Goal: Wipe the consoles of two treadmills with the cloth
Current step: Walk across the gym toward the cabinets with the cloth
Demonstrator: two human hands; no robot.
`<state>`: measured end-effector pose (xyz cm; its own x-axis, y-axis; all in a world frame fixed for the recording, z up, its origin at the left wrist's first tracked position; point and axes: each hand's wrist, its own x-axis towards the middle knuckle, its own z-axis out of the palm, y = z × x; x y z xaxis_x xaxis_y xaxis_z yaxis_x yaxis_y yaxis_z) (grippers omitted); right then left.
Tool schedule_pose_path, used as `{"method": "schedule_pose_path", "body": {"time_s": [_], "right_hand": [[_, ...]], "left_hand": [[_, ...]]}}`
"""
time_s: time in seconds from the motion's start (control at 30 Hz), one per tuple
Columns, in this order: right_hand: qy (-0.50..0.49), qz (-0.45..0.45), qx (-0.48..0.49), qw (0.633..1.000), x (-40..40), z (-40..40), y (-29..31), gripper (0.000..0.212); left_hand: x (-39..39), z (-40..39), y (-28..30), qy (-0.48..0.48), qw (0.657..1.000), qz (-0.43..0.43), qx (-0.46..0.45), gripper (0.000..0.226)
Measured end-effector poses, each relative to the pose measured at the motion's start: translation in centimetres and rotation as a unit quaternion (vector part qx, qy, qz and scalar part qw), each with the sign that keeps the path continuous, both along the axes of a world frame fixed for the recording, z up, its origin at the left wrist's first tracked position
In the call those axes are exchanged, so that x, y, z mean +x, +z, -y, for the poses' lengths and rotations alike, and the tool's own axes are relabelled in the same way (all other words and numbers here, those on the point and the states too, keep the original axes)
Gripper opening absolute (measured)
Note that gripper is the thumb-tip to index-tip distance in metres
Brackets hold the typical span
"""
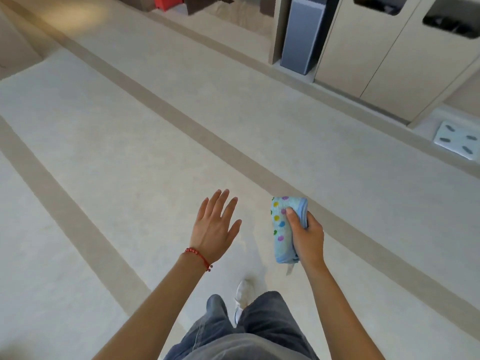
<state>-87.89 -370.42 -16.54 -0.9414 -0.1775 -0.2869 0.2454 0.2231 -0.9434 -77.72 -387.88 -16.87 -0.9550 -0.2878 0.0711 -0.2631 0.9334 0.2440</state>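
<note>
My right hand (pixel 306 236) grips a folded light blue cloth (pixel 281 219) with coloured dots, held upright in front of me at waist height. My left hand (pixel 215 224) hangs in the air beside it with fingers spread and straight, holding nothing; a red bead bracelet is on its wrist. No treadmill or console is in view. Below the hands I see my grey trousers and one white shoe on the floor.
Pale floor with beige stripes (pixel 181 118) runs diagonally ahead. Beige cabinets with dark bin openings (pixel 376 55) line the right side, with a grey panel (pixel 304 35) between them. A white bathroom scale (pixel 457 139) lies on a low ledge at right. Brown and red furniture stands at the far top.
</note>
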Motion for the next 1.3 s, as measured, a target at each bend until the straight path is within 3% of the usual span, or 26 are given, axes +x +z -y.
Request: {"method": "schedule_pose_path", "body": {"time_s": [0.43, 0.8, 1.3], "right_hand": [[-0.194, 0.014, 0.015, 0.981, -13.8, -2.5, -0.1, 0.015], [-0.263, 0.021, 0.023, 0.964, -32.7, 3.8, 0.0, 0.018], [-0.274, 0.003, 0.043, 0.961, -60.3, 6.4, -0.5, 0.017]], "left_hand": [[-20.5, 0.6, 0.1, -0.182, 0.983, -0.016, 0.003, 0.068], [-42.5, 7.1, -0.7, -0.272, 0.962, -0.028, 0.002, 0.066], [-71.0, 10.6, -1.5, -0.27, 0.962, -0.044, -0.004, 0.064]]}}
